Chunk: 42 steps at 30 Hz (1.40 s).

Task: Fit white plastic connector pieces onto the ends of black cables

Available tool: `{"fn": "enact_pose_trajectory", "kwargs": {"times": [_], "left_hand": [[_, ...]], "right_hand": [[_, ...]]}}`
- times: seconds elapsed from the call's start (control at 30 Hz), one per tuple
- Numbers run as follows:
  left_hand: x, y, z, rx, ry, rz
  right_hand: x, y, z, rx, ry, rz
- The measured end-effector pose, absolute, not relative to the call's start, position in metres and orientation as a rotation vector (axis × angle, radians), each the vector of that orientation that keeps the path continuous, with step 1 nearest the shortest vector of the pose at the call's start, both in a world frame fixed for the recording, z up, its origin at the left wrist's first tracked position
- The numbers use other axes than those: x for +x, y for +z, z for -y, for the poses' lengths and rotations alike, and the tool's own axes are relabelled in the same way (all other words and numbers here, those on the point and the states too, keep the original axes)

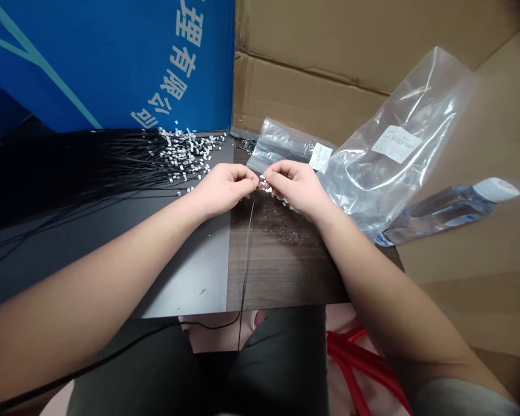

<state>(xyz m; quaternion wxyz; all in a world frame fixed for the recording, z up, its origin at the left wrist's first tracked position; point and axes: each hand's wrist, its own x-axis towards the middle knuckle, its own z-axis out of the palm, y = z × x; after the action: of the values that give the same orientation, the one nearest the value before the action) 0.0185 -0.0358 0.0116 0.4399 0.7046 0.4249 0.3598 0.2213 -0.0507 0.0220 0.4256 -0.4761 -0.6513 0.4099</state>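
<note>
L hand [223,188] & R hand [294,186] were close together mid-table, fingers curled in, both sets of fingertips pinching a tiny white connector [262,184] between them. Exact grip was mostly hidden by the fingers. A thin black wire [246,254] ran from the pinch, down over the near table edge. Few more white connectors [277,199] sat just by R hand, touching or nearly touching it; can't tell which.

Far left: a big heap of white connectors [186,153] w/ long black wires [78,170] fanned out to the left across a dark grey panel [177,277]. That panel lay on a dark wood-grain table [281,260], which took up the middle & right. Far right of the hands: small clear plastic bag [281,144] w/ white label, holding something dark, & a larger clear bag [398,138], also labelled, beside it. Further right, a plastic water bottle [446,211] lay on its side on cardboard [455,271]. Behind: a cardboard box wall [307,58] & a blue printed board [104,63] w/ white characters. Near, below the table edge: dark trousers [260,358] & red straps [359,364] by the person's right leg.
</note>
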Motion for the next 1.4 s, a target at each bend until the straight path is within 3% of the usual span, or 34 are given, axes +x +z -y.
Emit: {"fn": "enact_pose_trajectory", "kwargs": {"times": [1.03,1.4], "left_hand": [[0.0213,0.0166,0.039,2.126,0.85,-1.156],[0.0204,0.0152,0.038,2.164,0.905,-1.141]], "right_hand": [[0.2222,0.0241,0.0506,-1.211,1.152,1.622],[0.2231,0.0228,0.0507,-1.212,1.061,1.708]]}}
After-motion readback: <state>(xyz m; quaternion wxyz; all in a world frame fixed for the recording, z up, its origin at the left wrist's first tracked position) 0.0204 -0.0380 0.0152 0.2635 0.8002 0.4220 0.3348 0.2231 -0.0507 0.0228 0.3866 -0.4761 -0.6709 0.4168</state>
